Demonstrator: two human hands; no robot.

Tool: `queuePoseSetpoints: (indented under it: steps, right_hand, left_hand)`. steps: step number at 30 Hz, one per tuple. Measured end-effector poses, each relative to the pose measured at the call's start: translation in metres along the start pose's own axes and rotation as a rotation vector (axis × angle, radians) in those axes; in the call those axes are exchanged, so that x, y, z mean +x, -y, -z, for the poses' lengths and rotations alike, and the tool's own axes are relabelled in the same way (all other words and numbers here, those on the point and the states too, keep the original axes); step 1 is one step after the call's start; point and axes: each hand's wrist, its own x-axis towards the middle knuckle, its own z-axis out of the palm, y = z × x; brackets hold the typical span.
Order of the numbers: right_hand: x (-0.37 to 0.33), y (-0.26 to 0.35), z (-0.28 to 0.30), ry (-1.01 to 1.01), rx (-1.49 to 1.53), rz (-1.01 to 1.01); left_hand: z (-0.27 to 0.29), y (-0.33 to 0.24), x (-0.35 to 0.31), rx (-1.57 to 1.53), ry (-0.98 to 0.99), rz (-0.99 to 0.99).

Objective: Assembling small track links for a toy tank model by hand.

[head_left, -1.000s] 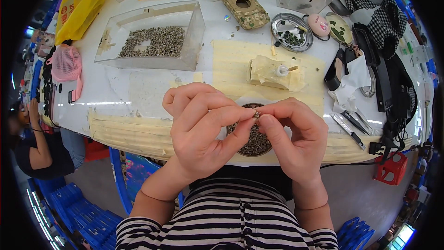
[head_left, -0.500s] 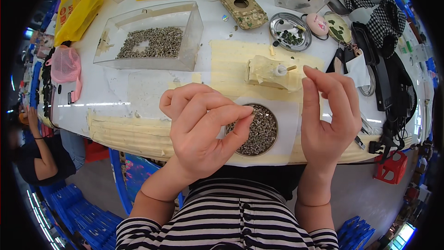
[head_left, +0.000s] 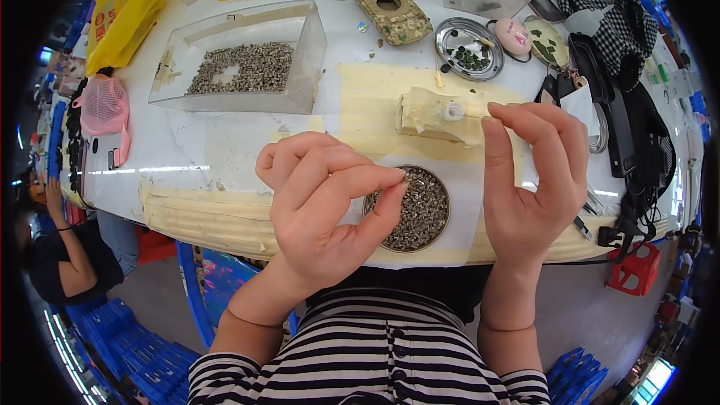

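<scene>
Over the round dish [head_left: 420, 217], filled with small silvery metal parts, my left hand [head_left: 330, 210] is closed in a pinch. What its thumb and forefinger hold is too small to make out. My right hand [head_left: 536, 172] is at the right of a block wrapped in pale yellow tape [head_left: 424, 116]. On the block sits a small white pot [head_left: 454, 111]. A thin stick [head_left: 474, 116] runs from the pot to my right thumb and forefinger, which close around its end. The dish rests on a white sheet [head_left: 465, 221].
A clear box [head_left: 311, 67] of small metal parts stands at the far left. Behind the block lie a camouflage model tank hull [head_left: 390, 11] and a metal plate [head_left: 491, 67] with dark green pieces. Straps and tools crowd the right. A person [head_left: 75, 262] sits at the left.
My right hand has moved slightly left and its fingertips have come to the stick. The stick looks thinner and has shifted toward them. My left hand has shifted slightly left, still pinched.
</scene>
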Motion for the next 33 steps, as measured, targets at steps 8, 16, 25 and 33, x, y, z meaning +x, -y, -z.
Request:
queuePoseSetpoints:
  steps: [8, 16, 25, 33]
  right_hand:
    - [-0.013, 0.012, 0.005, 0.054, 0.382, -0.137]
    - [-0.014, 0.015, 0.001, 0.099, 0.39, -0.102]
    - [-0.015, 0.014, -0.001, 0.096, 0.373, -0.097]
    - [-0.015, 0.015, 0.0, 0.088, 0.361, -0.118]
  left_hand:
    - [0.003, -0.003, 0.001, -0.011, 0.054, -0.009]
    - [0.003, -0.002, 0.002, -0.008, 0.058, -0.014]
    - [0.003, -0.003, 0.002, -0.012, 0.06, -0.012]
    - [0.003, -0.002, 0.001, -0.018, 0.056, -0.016]
